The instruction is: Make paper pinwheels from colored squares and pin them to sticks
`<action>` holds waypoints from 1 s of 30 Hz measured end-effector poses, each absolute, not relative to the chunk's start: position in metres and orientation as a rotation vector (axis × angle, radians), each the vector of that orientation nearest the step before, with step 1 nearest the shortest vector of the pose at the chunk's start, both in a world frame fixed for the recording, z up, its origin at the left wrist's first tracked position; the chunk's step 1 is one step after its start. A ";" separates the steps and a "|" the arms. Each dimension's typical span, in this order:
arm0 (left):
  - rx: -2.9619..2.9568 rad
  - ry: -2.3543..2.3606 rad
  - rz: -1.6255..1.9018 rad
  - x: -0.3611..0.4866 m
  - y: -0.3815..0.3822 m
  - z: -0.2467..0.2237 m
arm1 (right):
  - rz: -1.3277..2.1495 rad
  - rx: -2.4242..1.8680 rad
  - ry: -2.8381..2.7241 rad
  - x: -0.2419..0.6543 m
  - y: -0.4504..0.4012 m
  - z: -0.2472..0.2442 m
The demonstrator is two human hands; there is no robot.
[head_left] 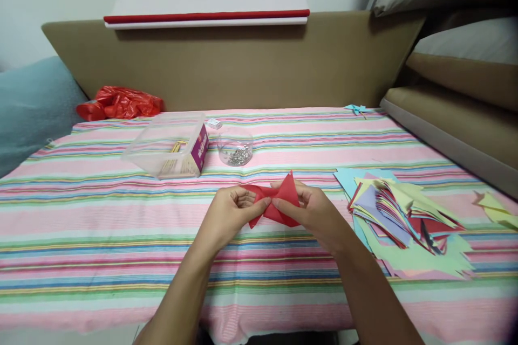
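Note:
A piece of red paper [285, 194], with pointed corners bent inward, is held above the striped cloth in front of me. My left hand [234, 207] pinches it from the left, thumb on its middle. From the right, my right hand [313, 207] grips the same paper, with its thumb beside the left one. The fingers behind the paper are partly hidden. Beyond my hands stands a clear round container [235, 148] with small silvery pieces in it. Left of that is a clear plastic box [140, 145] with thin wooden sticks and a purple label.
On the right lies a pile of coloured paper [388, 205] with dark-handled scissors [429, 237] on top. A yellow folded paper [496, 207] is farther right, a blue paper pinwheel [356, 109] at the back. A red plastic bag [121, 103] rests back left. Cushions [453, 102] border the right.

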State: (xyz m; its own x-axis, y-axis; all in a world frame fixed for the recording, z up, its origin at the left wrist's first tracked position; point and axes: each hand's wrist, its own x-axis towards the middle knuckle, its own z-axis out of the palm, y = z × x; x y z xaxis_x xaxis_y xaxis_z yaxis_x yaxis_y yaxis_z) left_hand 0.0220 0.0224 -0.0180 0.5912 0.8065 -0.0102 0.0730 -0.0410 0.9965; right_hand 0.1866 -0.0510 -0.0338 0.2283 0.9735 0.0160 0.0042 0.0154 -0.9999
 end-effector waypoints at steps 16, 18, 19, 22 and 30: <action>1.166 0.665 0.944 0.046 0.007 -0.030 | 0.851 -0.889 -0.348 0.141 -0.033 -0.041; 1.117 0.712 1.067 0.055 -0.002 -0.032 | 0.815 -0.909 -0.354 0.135 -0.033 -0.043; 1.100 0.731 1.113 0.059 -0.006 -0.033 | 0.795 -0.919 -0.363 0.132 -0.034 -0.045; 1.059 0.768 1.196 0.065 -0.012 -0.033 | 0.762 -0.933 -0.384 0.128 -0.035 -0.048; 0.960 0.760 1.189 0.060 -0.005 -0.035 | 0.767 -1.003 -0.427 0.125 -0.035 -0.053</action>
